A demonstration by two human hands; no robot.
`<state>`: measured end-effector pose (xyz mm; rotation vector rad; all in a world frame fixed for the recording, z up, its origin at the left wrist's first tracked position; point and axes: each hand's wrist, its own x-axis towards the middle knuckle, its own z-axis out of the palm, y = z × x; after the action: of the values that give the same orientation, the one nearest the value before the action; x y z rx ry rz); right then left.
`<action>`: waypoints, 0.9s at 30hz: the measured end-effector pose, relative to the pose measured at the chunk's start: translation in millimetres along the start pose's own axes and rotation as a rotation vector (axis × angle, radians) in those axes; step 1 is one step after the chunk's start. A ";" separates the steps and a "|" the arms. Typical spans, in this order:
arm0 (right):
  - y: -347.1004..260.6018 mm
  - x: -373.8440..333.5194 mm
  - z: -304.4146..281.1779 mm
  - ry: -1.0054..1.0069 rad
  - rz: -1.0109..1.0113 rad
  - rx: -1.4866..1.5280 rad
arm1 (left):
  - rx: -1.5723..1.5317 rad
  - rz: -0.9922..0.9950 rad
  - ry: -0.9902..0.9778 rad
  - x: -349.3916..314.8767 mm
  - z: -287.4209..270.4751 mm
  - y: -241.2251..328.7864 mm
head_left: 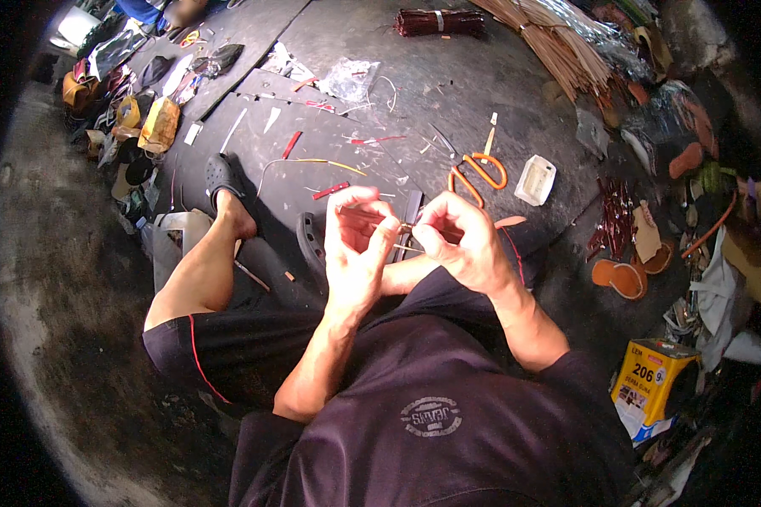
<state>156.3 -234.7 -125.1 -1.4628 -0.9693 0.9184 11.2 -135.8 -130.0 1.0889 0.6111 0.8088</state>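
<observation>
My left hand (356, 251) and my right hand (465, 241) meet above my lap, fingertips nearly touching. Both are closed in a pinch around a small brownish piece (406, 228), too small to name. A thin pale strand or pin (409, 248) shows just below it, between the hands. Behind the fingers a dark flat strip (413, 207) is partly hidden. Orange-handled scissors (479, 176) lie on the mat just beyond my right hand. Near my left fingertips is a short red strip (331, 191).
A white plastic tray (535, 180) sits right of the scissors. Farther off lie a clear plastic bag (349, 80), a dark red bundle (440, 23) and long brown strips (550, 46). Scraps line both sides. A yellow can (656, 384) stands at lower right, shoe soles (630, 280) above it.
</observation>
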 end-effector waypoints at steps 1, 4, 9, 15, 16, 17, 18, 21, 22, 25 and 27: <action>-5.8 -1.2 2.3 0.068 -0.103 -0.117 | 0.009 -0.059 0.014 1.7 0.8 8.4; -0.4 2.5 -2.0 0.182 -0.593 -0.492 | -0.273 -0.250 0.006 8.1 -4.7 6.6; -1.3 1.3 -4.5 0.203 -0.631 -0.533 | -0.069 -0.229 -0.067 5.9 -18.3 3.0; 3.3 -11.7 5.7 0.179 0.025 0.017 | -0.040 -0.227 -0.053 6.5 -15.9 3.5; 5.3 -11.7 4.9 0.164 0.061 0.049 | -0.045 -0.246 -0.044 6.2 -14.1 4.4; 7.7 -11.4 3.2 0.148 0.096 0.082 | -0.051 -0.265 -0.035 5.7 -13.1 4.7; 8.4 -10.9 1.7 0.134 0.133 0.112 | -0.004 -0.260 -0.049 4.9 -13.2 4.4; 1.3 -8.2 -0.6 0.064 0.211 0.200 | 0.051 -0.271 -0.049 2.9 -10.7 5.0; 1.5 -7.8 0.3 0.061 0.184 0.208 | 0.048 -0.281 -0.045 2.9 -10.3 4.3; 1.1 -6.1 1.6 0.027 0.125 0.242 | 0.056 -0.300 -0.031 1.4 -9.7 1.0; -0.9 -4.3 -0.9 -0.027 0.112 0.278 | 0.080 -0.299 -0.025 -0.2 -9.0 -4.1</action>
<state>155.5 -239.0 -124.0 -1.2804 -0.7506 1.1098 5.2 -132.2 -137.0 1.0479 0.7696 0.5146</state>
